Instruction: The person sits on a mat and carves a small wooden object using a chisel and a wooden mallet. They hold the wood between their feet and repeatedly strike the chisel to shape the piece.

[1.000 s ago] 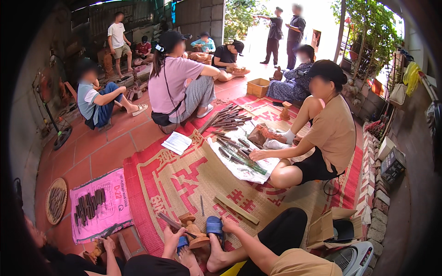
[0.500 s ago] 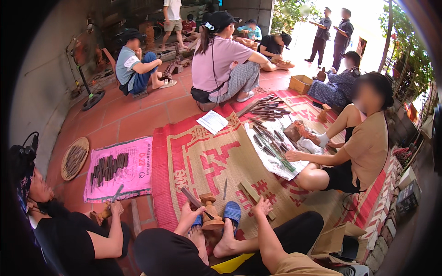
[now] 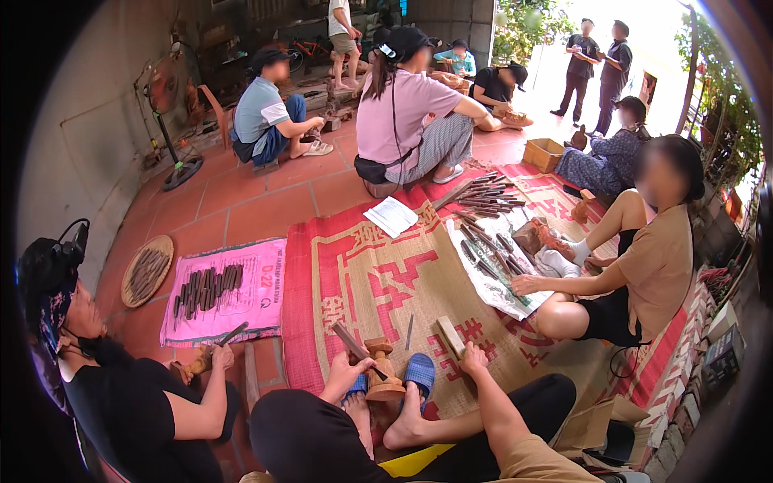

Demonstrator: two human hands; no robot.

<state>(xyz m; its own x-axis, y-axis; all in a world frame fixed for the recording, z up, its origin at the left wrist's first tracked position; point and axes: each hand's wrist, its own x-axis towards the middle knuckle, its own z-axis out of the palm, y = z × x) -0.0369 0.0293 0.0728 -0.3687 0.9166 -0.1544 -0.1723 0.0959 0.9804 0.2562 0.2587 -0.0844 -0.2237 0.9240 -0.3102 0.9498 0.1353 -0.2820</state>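
Note:
My left hand (image 3: 343, 378) is closed round a chisel (image 3: 349, 341) with a dark wooden handle. The chisel's dark tip slants down against a carved wooden piece (image 3: 386, 390), which stands with a wide round base between my feet in blue slippers (image 3: 420, 370). My right hand (image 3: 474, 359) is wrapped round the near end of a pale wooden bar (image 3: 450, 335), held over the mat to the right of the carving. A thin metal tool (image 3: 409, 331) lies on the mat beyond my feet.
The red and tan mat (image 3: 354, 274) spreads ahead. Dark-handled tools lie on a pink sack (image 3: 270, 298), a round basket (image 3: 129, 282) and a white sheet (image 3: 527, 304). Co-workers sit close at left (image 3: 137, 394) and right (image 3: 656, 258). Cardboard (image 3: 584, 423) lies at my right.
My right hand has closed on the wooden bar and raised it from the mat; before, its fingers were spread beside it. My left hand still holds the chisel at the carving. The view has shifted slightly.

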